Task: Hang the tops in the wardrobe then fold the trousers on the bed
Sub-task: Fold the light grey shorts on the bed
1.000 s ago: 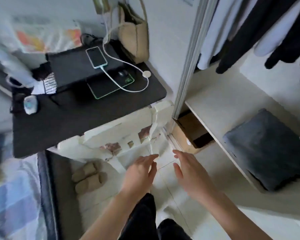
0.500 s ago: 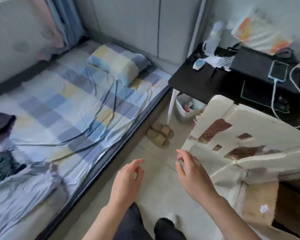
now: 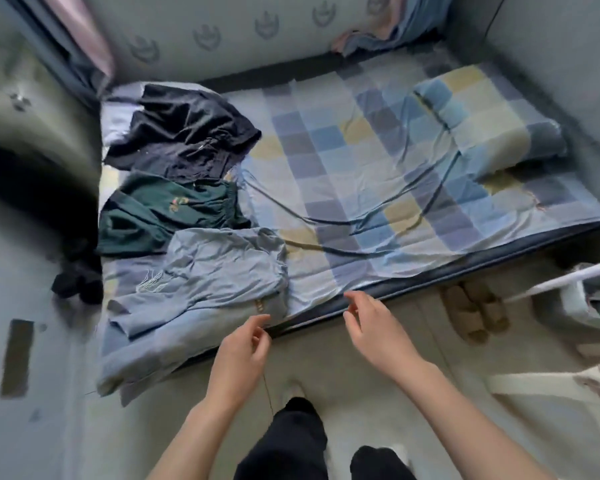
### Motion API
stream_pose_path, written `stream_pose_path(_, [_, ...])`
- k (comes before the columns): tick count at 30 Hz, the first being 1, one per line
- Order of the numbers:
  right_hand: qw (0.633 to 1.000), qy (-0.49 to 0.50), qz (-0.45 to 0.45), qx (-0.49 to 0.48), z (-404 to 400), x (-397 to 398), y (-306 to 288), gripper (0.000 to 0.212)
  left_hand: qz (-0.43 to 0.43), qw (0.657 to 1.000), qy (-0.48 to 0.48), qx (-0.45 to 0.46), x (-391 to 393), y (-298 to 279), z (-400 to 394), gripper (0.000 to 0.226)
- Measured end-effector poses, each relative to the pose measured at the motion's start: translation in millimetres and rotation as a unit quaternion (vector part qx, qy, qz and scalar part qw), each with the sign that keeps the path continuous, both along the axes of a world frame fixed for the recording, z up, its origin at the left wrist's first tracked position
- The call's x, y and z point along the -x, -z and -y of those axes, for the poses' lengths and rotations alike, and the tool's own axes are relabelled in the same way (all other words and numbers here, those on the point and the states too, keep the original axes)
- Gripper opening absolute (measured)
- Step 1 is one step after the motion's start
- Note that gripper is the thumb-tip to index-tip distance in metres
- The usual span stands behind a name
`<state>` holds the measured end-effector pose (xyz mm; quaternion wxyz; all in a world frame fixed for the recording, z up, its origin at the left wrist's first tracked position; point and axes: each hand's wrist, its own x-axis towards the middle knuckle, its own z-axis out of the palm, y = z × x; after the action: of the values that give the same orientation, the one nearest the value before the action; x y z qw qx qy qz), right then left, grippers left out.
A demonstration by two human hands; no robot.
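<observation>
Trousers lay in three crumpled heaps at the foot of the bed [image 3: 413,188]: a light blue pair [image 3: 208,285] nearest its edge, a dark green pair [image 3: 160,216] behind it, and a black pair [image 3: 184,133] furthest back. Both hands hovered empty over the floor beside the mattress, fingers loosely spread, the left hand [image 3: 239,355] just short of the blue fabric, the right hand [image 3: 378,330] apart from it. Brown slippers [image 3: 475,313] sat by the bed.
</observation>
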<state>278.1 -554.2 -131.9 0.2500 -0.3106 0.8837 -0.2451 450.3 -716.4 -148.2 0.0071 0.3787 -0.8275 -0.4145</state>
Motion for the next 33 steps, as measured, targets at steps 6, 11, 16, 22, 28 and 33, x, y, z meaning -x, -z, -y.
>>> stream_pose_path(6, [0.997,-0.038,0.058,-0.026,88.2,17.2,21.8,0.033,0.045,0.997,-0.056,-0.005,-1.7,31.5,86.7,0.031])
stream_pose_path(11, [0.989,-0.066,0.104,-0.084,144.6,52.3,67.4,0.034,0.099,0.993,-0.059,-0.010,25.6,74.2,135.6,0.030])
stream_pose_path(16, [0.969,-0.010,0.207,-0.134,191.1,95.9,136.8,0.026,0.205,0.978,-0.007,-0.030,56.8,136.9,154.4,0.038])
stream_pose_path(22, [0.929,0.112,0.322,-0.142,232.0,129.0,236.8,0.024,0.279,0.958,0.026,-0.058,98.4,212.1,172.5,0.051])
stream_pose_path(28, [0.892,0.157,0.387,-0.174,253.9,132.0,315.6,0.029,0.267,0.963,0.039,0.004,130.6,281.7,204.6,0.056])
stream_pose_path(33, [0.850,0.242,0.438,-0.165,272.6,139.7,367.8,0.031,0.225,0.968,0.094,0.059,147.2,340.2,215.6,0.069])
